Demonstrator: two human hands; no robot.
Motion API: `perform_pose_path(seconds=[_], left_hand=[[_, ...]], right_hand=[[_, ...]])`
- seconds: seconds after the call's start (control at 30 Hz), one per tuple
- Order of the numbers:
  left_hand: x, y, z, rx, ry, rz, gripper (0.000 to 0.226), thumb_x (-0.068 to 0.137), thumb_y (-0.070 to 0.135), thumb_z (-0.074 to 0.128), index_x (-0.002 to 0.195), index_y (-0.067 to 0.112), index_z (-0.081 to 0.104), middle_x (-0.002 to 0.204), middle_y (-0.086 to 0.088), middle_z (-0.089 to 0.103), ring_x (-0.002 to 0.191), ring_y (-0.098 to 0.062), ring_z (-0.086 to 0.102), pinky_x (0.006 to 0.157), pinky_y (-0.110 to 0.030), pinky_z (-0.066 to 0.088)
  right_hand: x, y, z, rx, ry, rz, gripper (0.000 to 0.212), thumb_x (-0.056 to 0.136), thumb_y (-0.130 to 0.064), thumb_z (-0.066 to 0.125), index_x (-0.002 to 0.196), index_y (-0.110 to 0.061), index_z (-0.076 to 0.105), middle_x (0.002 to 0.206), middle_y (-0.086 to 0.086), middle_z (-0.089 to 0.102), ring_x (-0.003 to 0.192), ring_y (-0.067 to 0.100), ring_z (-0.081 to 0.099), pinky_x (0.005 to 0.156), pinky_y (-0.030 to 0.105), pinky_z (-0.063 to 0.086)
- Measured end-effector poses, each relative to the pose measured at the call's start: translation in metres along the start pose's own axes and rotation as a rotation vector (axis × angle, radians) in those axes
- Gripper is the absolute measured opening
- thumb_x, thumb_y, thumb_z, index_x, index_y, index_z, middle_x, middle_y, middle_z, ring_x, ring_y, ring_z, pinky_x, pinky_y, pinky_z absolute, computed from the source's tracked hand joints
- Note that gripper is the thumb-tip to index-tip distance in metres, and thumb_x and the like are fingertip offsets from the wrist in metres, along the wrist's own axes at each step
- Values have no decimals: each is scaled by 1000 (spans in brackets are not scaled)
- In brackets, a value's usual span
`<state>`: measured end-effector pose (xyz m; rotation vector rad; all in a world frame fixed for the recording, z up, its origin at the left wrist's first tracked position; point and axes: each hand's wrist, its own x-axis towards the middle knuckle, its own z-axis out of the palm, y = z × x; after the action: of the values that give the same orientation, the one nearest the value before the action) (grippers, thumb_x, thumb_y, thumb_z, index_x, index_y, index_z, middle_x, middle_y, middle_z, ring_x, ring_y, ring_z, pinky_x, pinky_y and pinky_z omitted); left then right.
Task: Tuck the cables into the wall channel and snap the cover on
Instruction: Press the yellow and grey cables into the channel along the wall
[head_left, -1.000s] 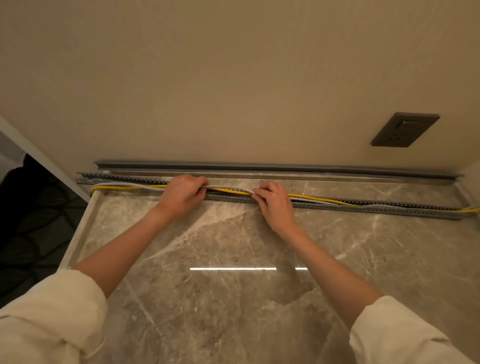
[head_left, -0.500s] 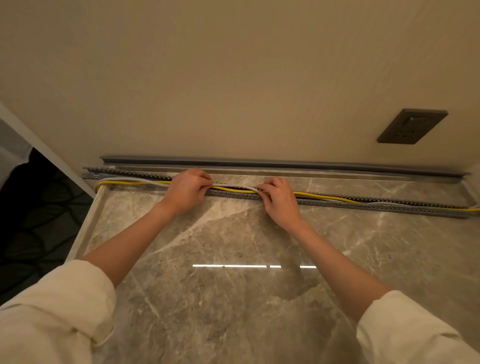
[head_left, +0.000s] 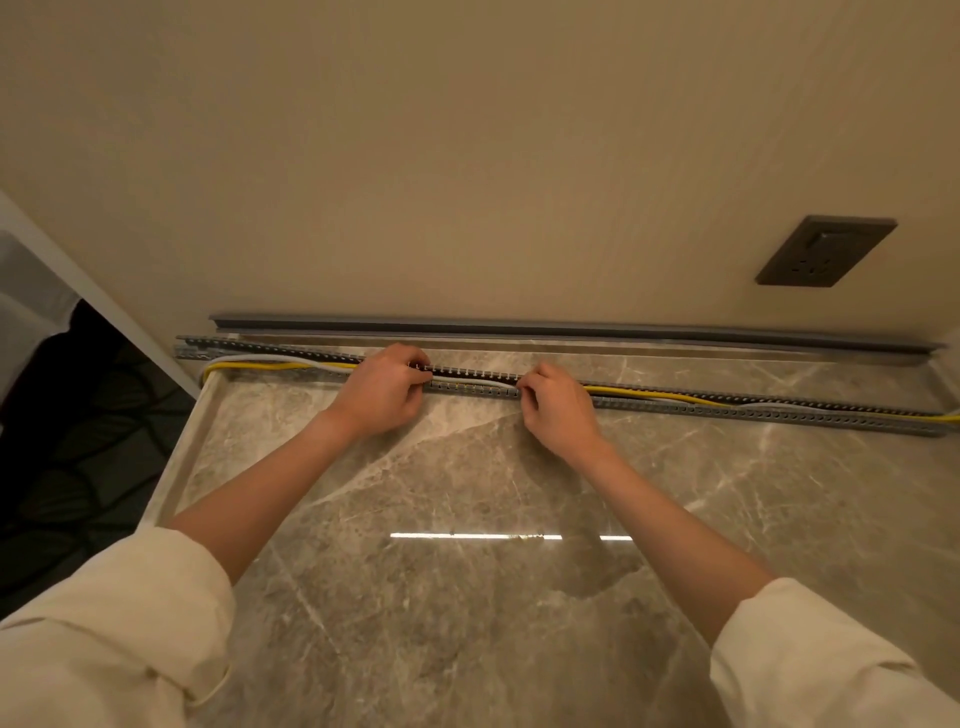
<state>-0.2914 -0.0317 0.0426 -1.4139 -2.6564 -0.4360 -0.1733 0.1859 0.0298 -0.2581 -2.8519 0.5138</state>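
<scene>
Left hand (head_left: 383, 387) and right hand (head_left: 558, 402) are covering the channel (head_left: 727, 410) and cables (head_left: 649, 394) beneath them; fingertip grip is unreadable. Yellow cable is running off the right edge. Sleeves (head_left: 104, 634) are getting cropped at the bottom.

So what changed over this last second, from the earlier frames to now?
Between the hands, the yellow cable and white cable have dropped from lying over the slotted channel to sitting inside it. The left hand and right hand stayed at the channel. The cover strip stayed by the wall.
</scene>
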Motion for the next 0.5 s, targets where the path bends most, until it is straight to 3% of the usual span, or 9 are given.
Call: perform_pose_path(seconds=[0.17, 0.3, 0.5], left_hand=[[-2, 1, 3, 55, -43, 23, 24, 78, 12, 59, 97, 4, 70, 104, -15, 64, 95, -31, 58, 82, -42, 51], [-7, -1, 4, 55, -50, -14, 33, 78, 14, 63, 110, 7, 67, 122, -20, 58, 111, -37, 54, 94, -49, 47], [-25, -14, -6, 12, 31, -94, 43, 80, 12, 64, 123, 11, 59, 128, -18, 54, 118, -34, 50, 98, -48, 42]], right_hand=[[-2, -1, -6, -84, -26, -11, 20, 89, -14, 54, 102, -11, 69, 96, 6, 66, 85, 25, 62, 68, 34, 50], [4, -5, -9, -155, -90, -7, 20, 87, -8, 52, 98, -8, 68, 94, 9, 65, 85, 30, 62, 68, 39, 51], [8, -20, -4, -62, 13, -84, 14, 87, -12, 57, 93, -4, 66, 92, 12, 60, 88, 29, 57, 70, 38, 48]])
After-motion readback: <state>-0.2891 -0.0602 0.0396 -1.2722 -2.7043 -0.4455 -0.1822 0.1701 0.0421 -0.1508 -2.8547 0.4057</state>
